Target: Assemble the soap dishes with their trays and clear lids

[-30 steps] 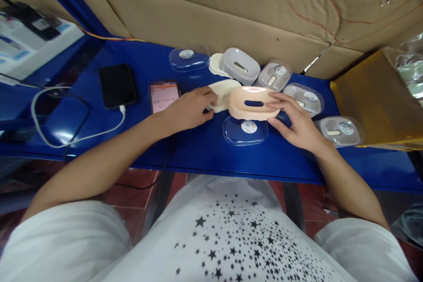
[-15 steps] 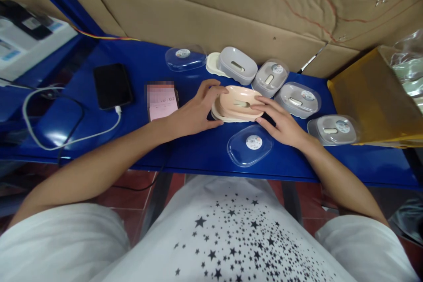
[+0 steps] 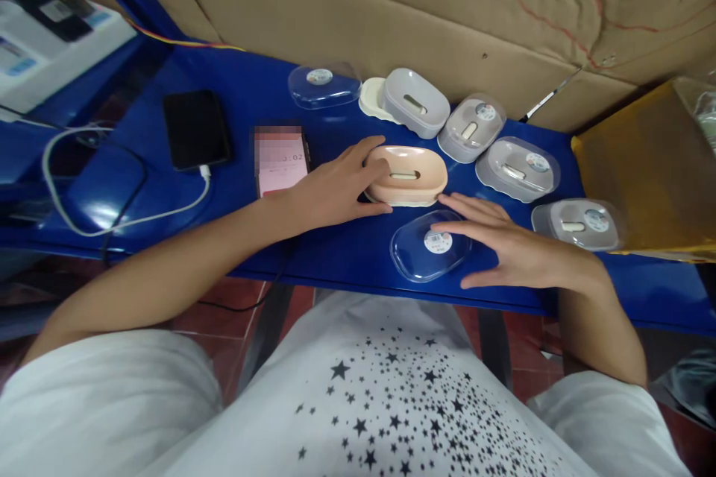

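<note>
A peach oval soap dish (image 3: 432,185) with a slot in its floor sits on the blue table in the head view, a pale base edge showing beneath it. My left hand (image 3: 350,182) grips the dish by its left end, fingers on the rim and thumb low along the front. Just right and forward of me lies a clear plastic lid (image 3: 411,262) with a round white label. Over that lid's right side my right hand (image 3: 500,242) is spread, its fingers apart and nothing in them; whether a fingertip touches the lid, I cannot tell.
Several grey soap dishes (image 3: 419,119) stand in a row behind and to the right, most under clear lids. Another clear lid (image 3: 324,93) lies at the back. A phone (image 3: 283,164), a black device on a white cable (image 3: 197,130) and a cardboard box (image 3: 632,171) flank the area.
The peach dish has gone from tilted to level on its base. My right hand has let go of it and moved toward me, over the clear lid. My left hand stays on the dish.
</note>
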Action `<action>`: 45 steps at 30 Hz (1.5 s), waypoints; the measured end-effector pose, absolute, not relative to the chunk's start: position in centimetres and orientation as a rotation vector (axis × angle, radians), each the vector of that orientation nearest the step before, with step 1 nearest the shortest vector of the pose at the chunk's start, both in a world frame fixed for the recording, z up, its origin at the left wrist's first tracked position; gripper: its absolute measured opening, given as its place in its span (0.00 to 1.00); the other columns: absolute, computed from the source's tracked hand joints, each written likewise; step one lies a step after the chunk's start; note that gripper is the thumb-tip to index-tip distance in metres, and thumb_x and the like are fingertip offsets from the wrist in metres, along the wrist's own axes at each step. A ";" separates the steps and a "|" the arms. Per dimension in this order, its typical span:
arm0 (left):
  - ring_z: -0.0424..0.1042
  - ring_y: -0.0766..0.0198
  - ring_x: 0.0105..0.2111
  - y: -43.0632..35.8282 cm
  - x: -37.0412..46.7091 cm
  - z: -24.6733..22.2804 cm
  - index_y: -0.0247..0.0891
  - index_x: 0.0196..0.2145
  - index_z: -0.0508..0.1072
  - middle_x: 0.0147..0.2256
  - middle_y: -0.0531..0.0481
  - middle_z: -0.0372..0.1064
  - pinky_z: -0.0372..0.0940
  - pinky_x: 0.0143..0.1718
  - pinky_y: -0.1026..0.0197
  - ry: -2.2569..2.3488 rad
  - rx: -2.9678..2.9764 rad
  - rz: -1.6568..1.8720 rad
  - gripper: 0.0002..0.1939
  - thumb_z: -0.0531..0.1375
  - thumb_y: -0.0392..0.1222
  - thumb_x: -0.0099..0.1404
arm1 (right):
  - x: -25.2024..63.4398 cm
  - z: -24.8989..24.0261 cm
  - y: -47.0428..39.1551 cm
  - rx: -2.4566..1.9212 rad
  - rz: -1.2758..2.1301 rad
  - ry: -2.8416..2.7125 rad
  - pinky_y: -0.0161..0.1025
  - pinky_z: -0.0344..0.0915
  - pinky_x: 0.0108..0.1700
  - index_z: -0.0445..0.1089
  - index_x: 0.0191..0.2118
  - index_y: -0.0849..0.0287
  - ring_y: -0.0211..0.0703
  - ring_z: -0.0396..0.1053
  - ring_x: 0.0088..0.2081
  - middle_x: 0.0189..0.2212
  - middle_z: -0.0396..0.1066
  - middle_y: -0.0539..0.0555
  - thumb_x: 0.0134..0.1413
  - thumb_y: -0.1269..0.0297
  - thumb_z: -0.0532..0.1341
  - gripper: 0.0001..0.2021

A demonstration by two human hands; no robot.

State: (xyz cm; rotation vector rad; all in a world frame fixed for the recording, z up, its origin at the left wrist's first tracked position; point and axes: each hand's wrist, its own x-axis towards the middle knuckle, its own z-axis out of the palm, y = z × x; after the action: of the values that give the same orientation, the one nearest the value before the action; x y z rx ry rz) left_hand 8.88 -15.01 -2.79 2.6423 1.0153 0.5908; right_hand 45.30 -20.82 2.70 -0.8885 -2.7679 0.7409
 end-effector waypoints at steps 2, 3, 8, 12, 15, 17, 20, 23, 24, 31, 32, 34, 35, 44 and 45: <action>0.58 0.34 0.77 -15.1 9.0 -2.8 0.39 0.62 0.71 0.78 0.29 0.50 0.63 0.74 0.30 1.003 2.632 0.574 0.26 0.68 0.58 0.76 | 45.2 2.5 -20.9 -0.928 0.767 -2.793 0.77 0.63 0.75 0.64 0.77 0.34 0.68 0.56 0.80 0.82 0.55 0.52 0.61 0.57 0.77 0.41; 0.58 0.34 0.77 -15.1 9.0 -2.7 0.39 0.62 0.71 0.78 0.29 0.51 0.62 0.75 0.31 1.000 2.621 0.574 0.25 0.67 0.55 0.77 | 45.2 2.4 -20.8 -0.939 0.782 -2.798 0.76 0.64 0.75 0.66 0.76 0.35 0.66 0.59 0.79 0.81 0.57 0.53 0.63 0.58 0.76 0.39; 0.67 0.36 0.71 -15.2 9.3 -2.5 0.38 0.59 0.72 0.71 0.31 0.62 0.66 0.72 0.32 0.955 2.580 0.654 0.26 0.74 0.51 0.71 | 45.2 4.2 -20.7 -0.834 0.970 -2.714 0.64 0.73 0.72 0.71 0.71 0.38 0.60 0.69 0.73 0.76 0.67 0.53 0.63 0.48 0.76 0.33; 0.67 0.34 0.70 -15.8 9.9 -2.8 0.38 0.64 0.69 0.71 0.29 0.61 0.69 0.69 0.31 0.926 2.629 0.634 0.32 0.75 0.50 0.70 | 44.9 4.9 -20.8 -0.926 0.726 -2.514 0.67 0.70 0.73 0.70 0.72 0.39 0.63 0.68 0.74 0.74 0.69 0.55 0.63 0.44 0.75 0.34; 0.62 0.33 0.74 -16.5 10.4 -3.2 0.41 0.73 0.60 0.75 0.28 0.57 0.67 0.71 0.32 0.892 2.655 0.613 0.40 0.73 0.48 0.72 | 44.3 3.5 -20.1 -1.050 0.448 -2.423 0.70 0.66 0.75 0.69 0.72 0.42 0.66 0.67 0.74 0.74 0.68 0.59 0.64 0.43 0.74 0.35; 0.63 0.34 0.74 -16.7 10.5 -3.5 0.42 0.75 0.56 0.75 0.28 0.57 0.70 0.69 0.35 0.875 2.575 0.612 0.47 0.76 0.51 0.69 | 44.1 2.3 -19.6 -1.079 0.357 -2.401 0.70 0.66 0.75 0.68 0.72 0.44 0.68 0.67 0.74 0.74 0.68 0.62 0.65 0.44 0.74 0.35; 0.69 0.37 0.71 -16.5 10.4 -3.7 0.43 0.74 0.57 0.72 0.31 0.62 0.72 0.68 0.38 0.879 2.367 0.650 0.51 0.78 0.58 0.65 | 43.8 1.1 -19.2 -1.081 0.320 -2.389 0.71 0.66 0.74 0.67 0.73 0.47 0.69 0.66 0.74 0.74 0.67 0.64 0.66 0.44 0.73 0.36; 0.66 0.37 0.73 -16.1 10.4 -3.8 0.44 0.77 0.53 0.75 0.32 0.58 0.64 0.74 0.38 0.876 2.205 0.699 0.59 0.78 0.64 0.62 | 43.6 0.7 -19.3 -1.085 0.314 -2.394 0.73 0.65 0.74 0.66 0.74 0.47 0.71 0.66 0.75 0.74 0.66 0.65 0.65 0.43 0.73 0.37; 0.64 0.36 0.74 -16.0 10.4 -3.8 0.45 0.79 0.50 0.77 0.32 0.55 0.61 0.76 0.37 0.867 2.175 0.710 0.63 0.78 0.65 0.61 | 43.5 0.7 -19.4 -1.083 0.310 -2.401 0.74 0.65 0.74 0.66 0.74 0.47 0.71 0.66 0.74 0.74 0.66 0.65 0.65 0.43 0.73 0.37; 0.57 0.33 0.77 -15.8 10.5 -3.9 0.52 0.83 0.43 0.81 0.37 0.47 0.54 0.79 0.31 0.774 2.171 0.728 0.67 0.76 0.70 0.62 | 42.8 -0.4 -19.6 -0.982 0.277 -2.469 0.71 0.67 0.73 0.62 0.78 0.43 0.70 0.67 0.74 0.76 0.64 0.63 0.70 0.46 0.70 0.38; 0.56 0.33 0.78 -15.8 10.5 -3.9 0.52 0.83 0.43 0.81 0.38 0.47 0.54 0.79 0.31 0.765 2.187 0.727 0.66 0.76 0.70 0.63 | 42.7 -0.7 -19.6 -0.976 0.273 -2.467 0.70 0.68 0.73 0.61 0.79 0.43 0.70 0.67 0.74 0.76 0.64 0.63 0.70 0.46 0.70 0.38; 0.56 0.33 0.78 -15.8 10.4 -3.8 0.52 0.83 0.44 0.80 0.37 0.49 0.53 0.79 0.30 0.751 2.208 0.728 0.64 0.75 0.70 0.64 | 42.5 -1.2 -19.5 -0.967 0.244 -2.463 0.70 0.69 0.73 0.59 0.80 0.43 0.70 0.67 0.74 0.76 0.63 0.64 0.71 0.45 0.69 0.39; 0.57 0.33 0.77 -15.8 10.4 -3.7 0.52 0.83 0.45 0.80 0.36 0.50 0.54 0.78 0.30 0.748 2.213 0.727 0.64 0.75 0.70 0.64 | 42.4 -1.4 -19.5 -0.960 0.216 -2.467 0.70 0.69 0.72 0.58 0.80 0.42 0.70 0.67 0.74 0.76 0.63 0.64 0.71 0.45 0.69 0.39; 0.64 0.32 0.72 -15.8 10.1 -3.2 0.49 0.81 0.53 0.73 0.35 0.61 0.61 0.74 0.29 0.846 2.220 0.608 0.62 0.75 0.74 0.61 | 42.6 -1.2 -19.1 -0.938 0.220 -2.562 0.73 0.68 0.71 0.54 0.82 0.38 0.73 0.64 0.74 0.77 0.60 0.62 0.72 0.43 0.67 0.40; 0.64 0.33 0.72 -15.8 10.1 -3.2 0.48 0.81 0.53 0.73 0.35 0.61 0.61 0.74 0.30 0.847 2.228 0.602 0.62 0.74 0.74 0.62 | 42.5 -1.2 -19.2 -0.935 0.232 -2.555 0.73 0.69 0.71 0.55 0.82 0.38 0.73 0.65 0.73 0.76 0.60 0.62 0.71 0.43 0.67 0.40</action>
State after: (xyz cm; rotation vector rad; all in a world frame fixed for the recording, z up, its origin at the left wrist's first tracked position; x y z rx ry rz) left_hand 10.10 -15.80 -3.20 2.2280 0.8468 0.6016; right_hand 42.55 -19.21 -1.19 -0.9353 -2.5555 0.2317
